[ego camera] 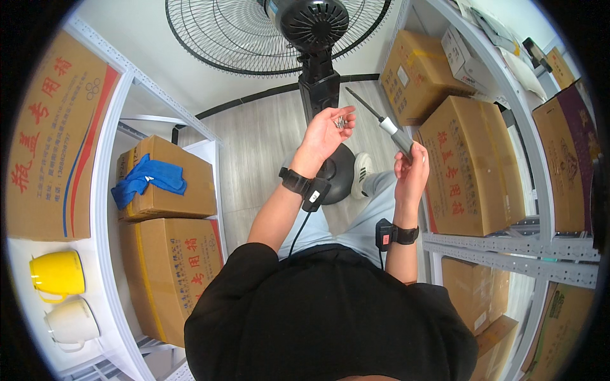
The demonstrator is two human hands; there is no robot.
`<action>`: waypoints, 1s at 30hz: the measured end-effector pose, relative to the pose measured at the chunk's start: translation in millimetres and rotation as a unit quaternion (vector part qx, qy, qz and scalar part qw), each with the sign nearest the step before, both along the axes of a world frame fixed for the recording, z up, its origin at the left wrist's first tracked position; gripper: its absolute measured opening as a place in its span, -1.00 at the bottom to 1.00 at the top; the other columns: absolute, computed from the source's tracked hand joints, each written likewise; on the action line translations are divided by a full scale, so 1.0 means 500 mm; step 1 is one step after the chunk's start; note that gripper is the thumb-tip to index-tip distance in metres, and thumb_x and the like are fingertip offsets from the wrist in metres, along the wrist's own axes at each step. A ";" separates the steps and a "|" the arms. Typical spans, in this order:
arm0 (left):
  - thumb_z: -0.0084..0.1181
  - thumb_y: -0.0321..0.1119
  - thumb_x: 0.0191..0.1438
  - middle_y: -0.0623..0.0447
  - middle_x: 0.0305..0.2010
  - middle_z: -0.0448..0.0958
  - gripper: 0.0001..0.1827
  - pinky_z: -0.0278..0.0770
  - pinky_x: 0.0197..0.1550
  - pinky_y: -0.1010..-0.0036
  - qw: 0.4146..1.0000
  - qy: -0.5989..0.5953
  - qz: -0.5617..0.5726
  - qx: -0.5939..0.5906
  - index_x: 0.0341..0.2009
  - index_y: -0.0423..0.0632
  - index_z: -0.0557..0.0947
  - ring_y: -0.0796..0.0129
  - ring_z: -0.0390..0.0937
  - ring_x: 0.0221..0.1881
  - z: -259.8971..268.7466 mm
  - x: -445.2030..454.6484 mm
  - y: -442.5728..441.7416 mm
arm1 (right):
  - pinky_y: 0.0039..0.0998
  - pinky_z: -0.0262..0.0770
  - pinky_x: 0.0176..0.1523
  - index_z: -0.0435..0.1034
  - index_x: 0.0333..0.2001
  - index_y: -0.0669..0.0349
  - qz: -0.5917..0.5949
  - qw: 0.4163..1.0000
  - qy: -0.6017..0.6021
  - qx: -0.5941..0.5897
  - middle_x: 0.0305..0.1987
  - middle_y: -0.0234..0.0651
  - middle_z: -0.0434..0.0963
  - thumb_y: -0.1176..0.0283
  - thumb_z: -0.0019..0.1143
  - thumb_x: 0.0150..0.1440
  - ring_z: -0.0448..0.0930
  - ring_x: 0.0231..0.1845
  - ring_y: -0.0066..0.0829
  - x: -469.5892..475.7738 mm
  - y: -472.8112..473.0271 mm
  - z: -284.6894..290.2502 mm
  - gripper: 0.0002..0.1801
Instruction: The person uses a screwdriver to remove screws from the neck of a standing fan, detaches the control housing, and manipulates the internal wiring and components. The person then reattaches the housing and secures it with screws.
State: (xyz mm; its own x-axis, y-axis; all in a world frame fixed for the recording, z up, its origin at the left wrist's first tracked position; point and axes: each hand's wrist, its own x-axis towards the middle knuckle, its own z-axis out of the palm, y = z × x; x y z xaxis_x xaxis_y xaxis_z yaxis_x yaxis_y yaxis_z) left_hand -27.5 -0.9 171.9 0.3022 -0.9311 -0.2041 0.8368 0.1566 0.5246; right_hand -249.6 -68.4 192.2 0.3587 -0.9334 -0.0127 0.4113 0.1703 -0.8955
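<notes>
In my cupped, palm-up left hand (326,131) lie several small metal screws (340,123), with the fingers curled around them. My right hand (412,164) grips the grey handle of a screwdriver (396,134), whose dark shaft points up and to the left. Just beyond my hands stands a black pedestal fan (317,78). Its motor housing (314,26) faces me, and the wire guard (214,43) spreads out behind it. My left forearm partly covers the fan's pole and its round black base (340,176).
Metal shelving (112,124) on the left holds cardboard boxes (174,181), a blue cloth (150,178), a yellow mug (58,274) and a white mug (74,323). More cardboard boxes (472,166) fill the right-hand rack (505,252). A white wall (138,47) rises behind the fan.
</notes>
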 end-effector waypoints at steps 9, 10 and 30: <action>-0.05 -0.30 0.26 0.08 -0.40 0.50 -0.55 0.31 -0.44 0.56 0.995 0.006 -0.099 -0.004 0.12 -0.36 0.52 0.46 0.40 -0.41 0.011 -0.025 0.003 | -0.66 0.12 -0.57 0.40 -0.15 0.19 0.030 0.999 0.033 0.005 -0.55 -0.44 0.42 0.23 0.02 0.34 0.33 -0.63 -0.70 -0.002 -0.009 -0.009 -0.76; -0.04 -0.28 0.28 0.09 -0.41 0.50 -0.56 0.29 -0.47 0.57 0.994 0.010 -0.110 -0.003 0.11 -0.36 0.53 0.47 0.38 -0.42 0.012 -0.029 0.003 | -0.66 0.12 -0.57 0.40 -0.16 0.19 0.019 0.999 0.030 0.003 -0.56 -0.45 0.41 0.24 0.03 0.33 0.32 -0.63 -0.71 0.001 -0.014 -0.014 -0.77; -0.24 0.05 0.45 -0.05 -0.18 0.56 -0.45 0.52 0.02 0.36 0.983 -0.083 0.159 -0.047 0.08 -0.26 0.46 0.30 0.49 -0.14 0.029 -0.140 -0.035 | -0.27 0.34 0.37 0.20 0.27 0.46 0.124 0.887 -0.318 0.312 0.11 -0.12 0.47 -0.02 -0.42 0.47 0.45 0.21 -0.31 0.162 0.006 -0.077 -0.31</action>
